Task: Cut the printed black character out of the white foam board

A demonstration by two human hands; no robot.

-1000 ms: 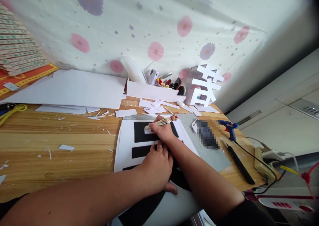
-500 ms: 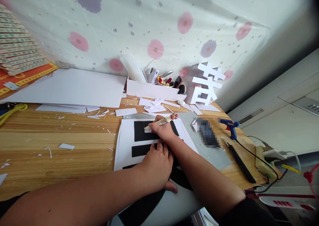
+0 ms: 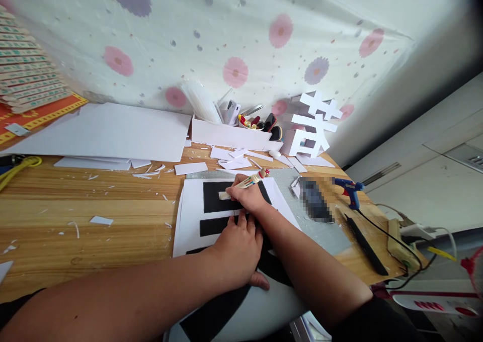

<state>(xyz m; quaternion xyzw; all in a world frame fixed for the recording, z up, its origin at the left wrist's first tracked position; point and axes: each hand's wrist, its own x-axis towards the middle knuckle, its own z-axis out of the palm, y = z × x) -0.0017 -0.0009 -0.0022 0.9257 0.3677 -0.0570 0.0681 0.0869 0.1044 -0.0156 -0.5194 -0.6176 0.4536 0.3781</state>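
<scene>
My right hand (image 3: 249,199) is closed around a multicolour pen-shaped tool (image 3: 245,183), its tip resting on a white sheet printed with thick black bars (image 3: 192,216). That sheet lies on the wooden table (image 3: 86,216) in front of me. My left hand (image 3: 237,249) lies flat on the sheet just below the right hand, fingers stretched out and pressing it down. My two forearms cross in the lower part of the view.
Large white boards (image 3: 113,133) lie at the back left. A white tray of pens and tools (image 3: 230,133) and a white cut-out character (image 3: 315,125) stand at the back. A blue glue gun (image 3: 349,190), a black ruler (image 3: 364,246) and a cable lie at right. Paper scraps litter the table.
Both hands stay almost where they were; the pen tool has shifted only slightly on the sheet. The view has drifted a little.
</scene>
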